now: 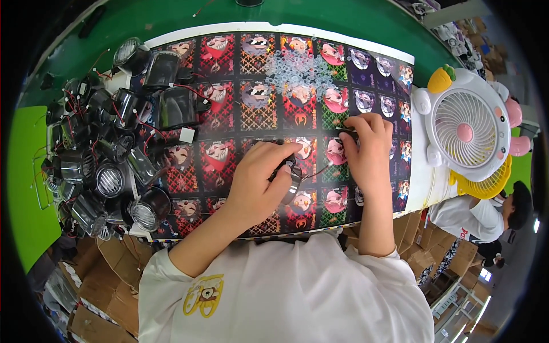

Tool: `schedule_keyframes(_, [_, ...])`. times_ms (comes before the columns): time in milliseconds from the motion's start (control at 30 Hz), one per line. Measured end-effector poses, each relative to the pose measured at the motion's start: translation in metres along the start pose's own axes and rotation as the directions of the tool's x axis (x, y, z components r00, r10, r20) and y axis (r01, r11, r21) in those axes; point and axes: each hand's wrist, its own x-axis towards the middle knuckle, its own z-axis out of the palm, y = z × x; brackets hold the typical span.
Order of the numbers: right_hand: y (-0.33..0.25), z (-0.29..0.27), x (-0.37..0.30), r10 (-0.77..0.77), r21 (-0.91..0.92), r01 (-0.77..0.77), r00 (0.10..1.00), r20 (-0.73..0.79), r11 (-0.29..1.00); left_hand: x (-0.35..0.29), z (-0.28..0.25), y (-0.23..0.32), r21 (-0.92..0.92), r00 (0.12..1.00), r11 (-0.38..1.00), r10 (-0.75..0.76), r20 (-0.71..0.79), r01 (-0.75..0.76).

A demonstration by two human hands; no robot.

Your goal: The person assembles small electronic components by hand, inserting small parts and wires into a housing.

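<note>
My left hand is closed round a black, round lamp-like housing above the printed sheet. A thin wire runs from the housing toward my right hand. Between the thumb and fingers of that hand is a small dark piece, partly covered, so its kind does not show. Beyond both hands, many small clear rings lie in a loose pile on the sheet.
Several black housings with clear ribbed fronts and red and black wires are heaped at the left. A white fan with pink and yellow trim stands at the right. Cardboard boxes lie below the table's near edge. Another person is at far right.
</note>
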Motion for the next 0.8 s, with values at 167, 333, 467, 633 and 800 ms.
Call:
schedule_keyframes(167, [0.001,0.001,-0.008,-0.104,-0.054,0.106,0.994,0.040,0.993,0.002,0.000,0.003,0.002,1.000,1.000,-0.030,-0.004,0.030])
schedule_keyframes(333, [-0.049,-0.015,-0.028,-0.188,0.571,0.102,0.978,0.094,0.815,0.003,0.002,0.002,0.033,0.998,0.998,-0.056,-0.001,0.056])
schedule_keyframes(467, [-0.064,-0.003,-0.033,-0.155,0.555,0.109,0.987,0.035,0.824,0.002,0.003,0.001,0.052,0.999,0.997,-0.052,0.007,0.052])
schedule_keyframes(633, [-0.078,-0.003,-0.034,-0.038,0.451,0.024,0.999,0.023,0.892,0.002,0.004,0.001,0.076,0.999,0.996,-0.034,-0.016,0.035])
schedule_keyframes(800, [-0.086,-0.001,-0.035,0.016,0.410,-0.007,1.000,-0.018,0.912,0.004,0.009,0.001,0.107,0.997,0.994,-0.026,-0.079,0.034])
